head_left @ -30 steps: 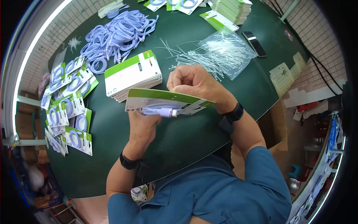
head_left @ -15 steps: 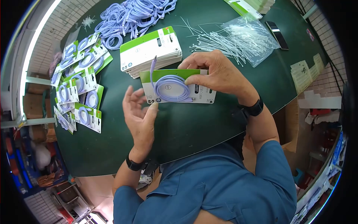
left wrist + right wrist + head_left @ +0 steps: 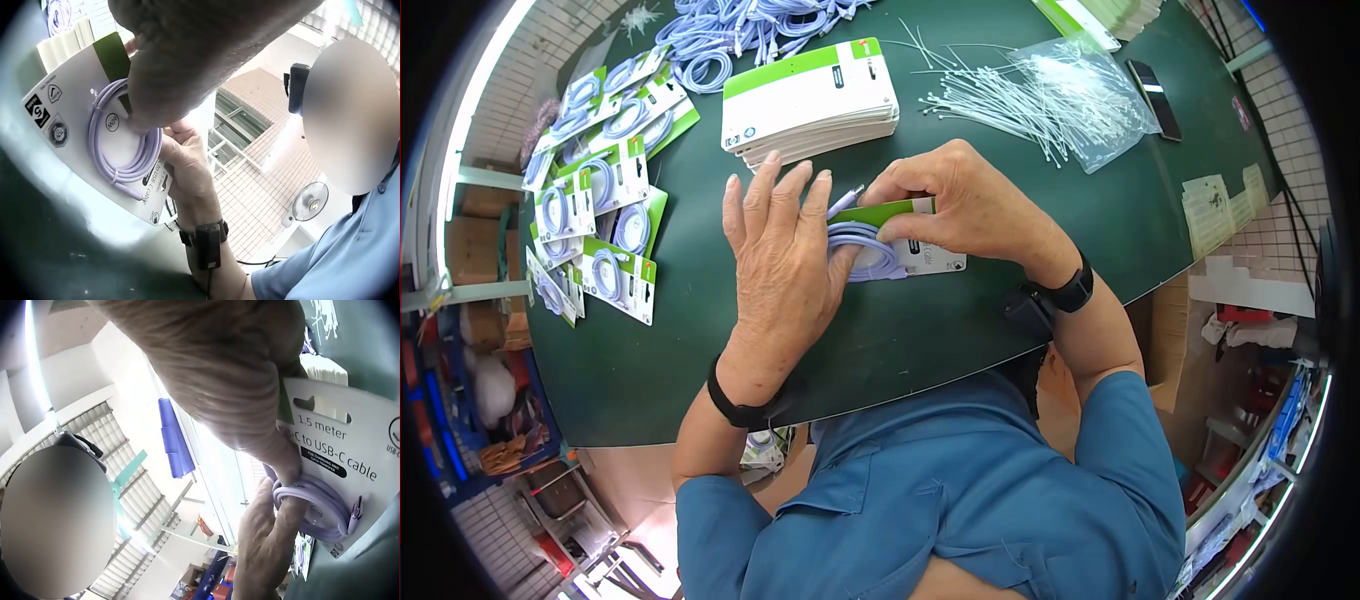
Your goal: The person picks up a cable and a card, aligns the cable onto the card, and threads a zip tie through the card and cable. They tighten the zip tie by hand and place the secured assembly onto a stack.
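A green and white packaging card (image 3: 940, 258) printed "USB-C cable" stands over the table before the person, a coiled lilac USB cable (image 3: 878, 268) against its front. My right hand (image 3: 982, 205) pinches the card's upper right part, thumb on the coil side, fingers behind. My left hand (image 3: 778, 262) overlaps the card's left part with its fingers stretched out and its thumb at the coil. One cable end with its plug (image 3: 847, 200) sticks up above the card's top edge. In the right wrist view the left thumb lies across the cable loop (image 3: 319, 528).
A stack of cards (image 3: 805, 100) lies behind the hands. Finished-looking carded cables (image 3: 608, 275) are piled at left, loose lilac cables (image 3: 745, 30) at the back. White cable ties (image 3: 1000, 105) spill from a clear bag (image 3: 1105, 110); beside it lies a phone (image 3: 1155, 100).
The card turned from edge-on to face the person, then tilted. The right hand moved from behind it to gripping its right side; the left hand came up from below onto the coil.
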### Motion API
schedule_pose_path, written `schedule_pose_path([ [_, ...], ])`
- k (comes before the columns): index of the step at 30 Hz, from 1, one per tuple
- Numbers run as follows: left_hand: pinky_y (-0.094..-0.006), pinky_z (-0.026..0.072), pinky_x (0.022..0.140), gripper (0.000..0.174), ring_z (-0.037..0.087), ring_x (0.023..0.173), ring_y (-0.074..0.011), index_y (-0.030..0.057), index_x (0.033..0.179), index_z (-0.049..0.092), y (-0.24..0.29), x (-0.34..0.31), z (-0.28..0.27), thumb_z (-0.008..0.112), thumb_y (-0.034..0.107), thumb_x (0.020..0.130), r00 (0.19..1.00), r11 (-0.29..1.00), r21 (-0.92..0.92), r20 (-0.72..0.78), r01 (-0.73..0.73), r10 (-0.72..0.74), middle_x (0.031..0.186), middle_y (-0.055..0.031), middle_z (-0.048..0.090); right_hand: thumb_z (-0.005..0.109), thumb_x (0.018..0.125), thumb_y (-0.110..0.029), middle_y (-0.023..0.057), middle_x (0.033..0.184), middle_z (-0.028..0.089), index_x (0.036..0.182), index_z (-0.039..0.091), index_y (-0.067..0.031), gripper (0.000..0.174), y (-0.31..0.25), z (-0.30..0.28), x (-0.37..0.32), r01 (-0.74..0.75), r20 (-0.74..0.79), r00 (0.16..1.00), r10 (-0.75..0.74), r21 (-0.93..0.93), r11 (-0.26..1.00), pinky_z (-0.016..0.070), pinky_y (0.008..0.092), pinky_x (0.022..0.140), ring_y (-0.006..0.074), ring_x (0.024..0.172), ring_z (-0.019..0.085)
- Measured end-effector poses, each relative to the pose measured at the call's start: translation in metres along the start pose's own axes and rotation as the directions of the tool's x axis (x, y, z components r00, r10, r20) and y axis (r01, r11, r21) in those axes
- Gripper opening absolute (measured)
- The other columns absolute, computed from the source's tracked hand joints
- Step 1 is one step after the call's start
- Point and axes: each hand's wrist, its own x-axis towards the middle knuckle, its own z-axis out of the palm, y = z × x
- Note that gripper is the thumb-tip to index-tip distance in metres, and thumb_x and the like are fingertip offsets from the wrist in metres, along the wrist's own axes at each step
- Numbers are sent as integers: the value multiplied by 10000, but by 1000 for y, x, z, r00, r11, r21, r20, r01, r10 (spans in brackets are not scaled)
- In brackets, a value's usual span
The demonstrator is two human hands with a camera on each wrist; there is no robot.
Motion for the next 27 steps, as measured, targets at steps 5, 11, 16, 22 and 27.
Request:
schedule_pose_path([
  [5, -577, 277, 1221, 656, 572, 1284, -304, 10, 1409, 601, -3, 1, 4, 827, 139, 807, 997, 997, -34, 24, -71, 72, 1237, -107, 636, 851, 797, -53, 93, 902, 785, 1062, 771, -29, 278, 2, 3, -1, 25, 16, 1000, -24, -41, 999, 585, 313, 752, 214, 810, 755],
  [11, -527, 378, 1149, 638, 641, 983, -249, 28, 1435, 589, -6, 4, 10, 781, 81, 829, 994, 994, -51, 51, -97, 99, 1014, -60, 628, 850, 798, -83, 80, 880, 749, 1004, 714, -39, 251, -3, 8, -1, 60, -109, 990, -90, -249, 967, 582, 350, 714, 253, 777, 727],
  [16, -455, 497, 989, 628, 637, 864, -251, 45, 1436, 591, -8, 10, 15, 756, 50, 830, 987, 984, -80, -50, -157, 154, 913, -59, 612, 843, 802, -97, 63, 917, 732, 912, 685, -65, 195, -2, 6, 1, 263, -28, 936, -352, -611, 747, 567, 364, 680, 262, 789, 703],
  [22, -399, 538, 820, 524, 638, 805, -278, 54, 1331, 634, -8, 12, 14, 739, 2, 820, 992, 970, -222, -96, -98, 78, 913, -78, 638, 844, 795, -77, 61, 923, 733, 918, 698, -71, 191, -1, 5, 1, 236, -116, 925, -362, -572, 786, 567, 354, 679, 254, 813, 704],
  [27, -383, 553, 745, 385, 666, 807, -288, 44, 1140, 671, -15, 9, 26, 771, -49, 780, 966, 912, -395, -259, -108, 2, 970, -98, 689, 871, 769, -42, 74, 935, 752, 888, 694, -52, 213, 5, 6, 3, 200, -208, 930, -302, -402, 893, 572, 329, 668, 242, 817, 717],
])
